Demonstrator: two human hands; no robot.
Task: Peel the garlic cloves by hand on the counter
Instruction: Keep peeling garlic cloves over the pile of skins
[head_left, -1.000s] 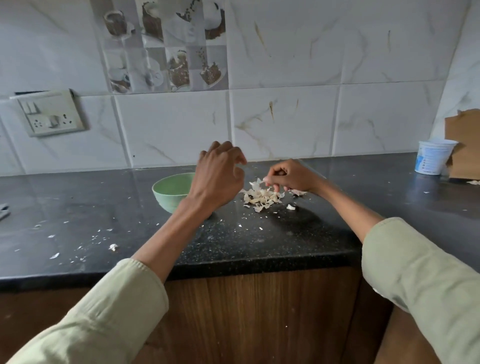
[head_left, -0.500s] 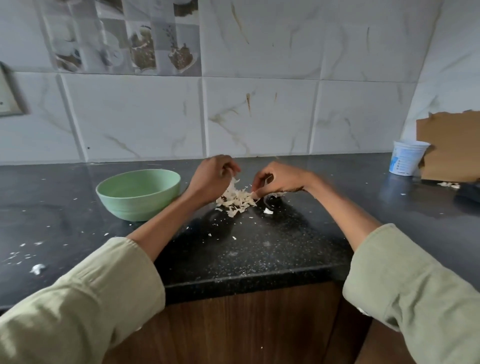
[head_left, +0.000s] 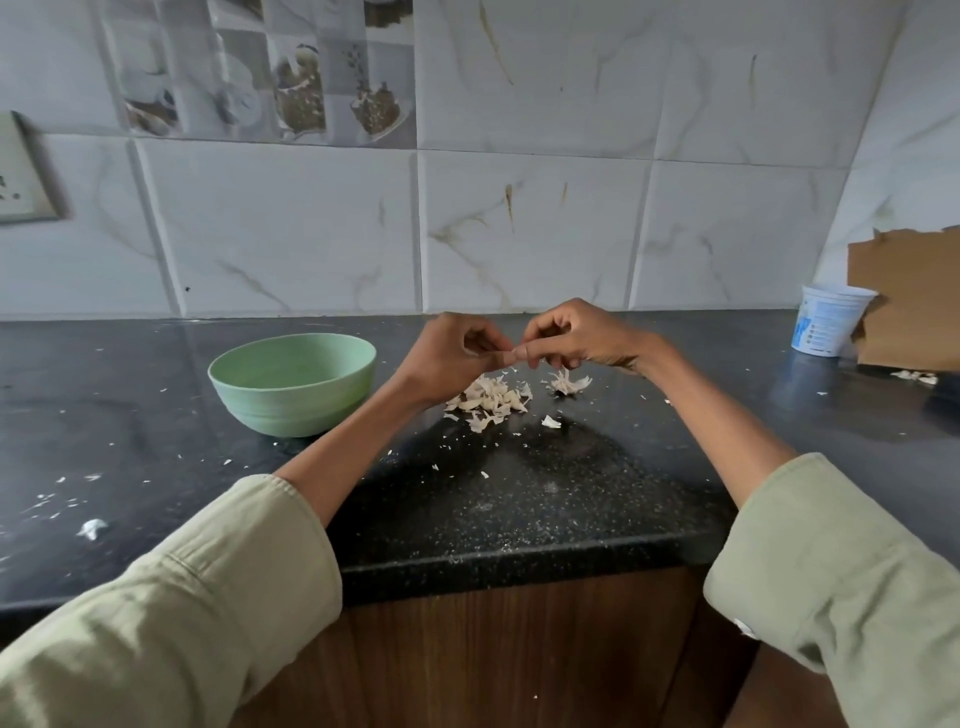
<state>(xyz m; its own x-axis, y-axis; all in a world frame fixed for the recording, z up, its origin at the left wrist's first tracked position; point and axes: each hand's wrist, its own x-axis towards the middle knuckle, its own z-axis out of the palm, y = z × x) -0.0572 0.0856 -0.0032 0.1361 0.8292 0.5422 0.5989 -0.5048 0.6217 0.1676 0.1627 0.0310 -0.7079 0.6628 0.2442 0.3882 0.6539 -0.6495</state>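
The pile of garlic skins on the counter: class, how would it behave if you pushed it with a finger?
The pile of garlic skins looks thin, curled and papery, so probably very light and floppy. It would likely scatter rather than slide together; loose flakes already lie around it.

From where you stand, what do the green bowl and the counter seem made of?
The green bowl looks like matte plastic or melamine: even pale colour, dull sheen, though glazed ceramic is possible. The counter looks like polished black granite: pale speckles and soft reflections.
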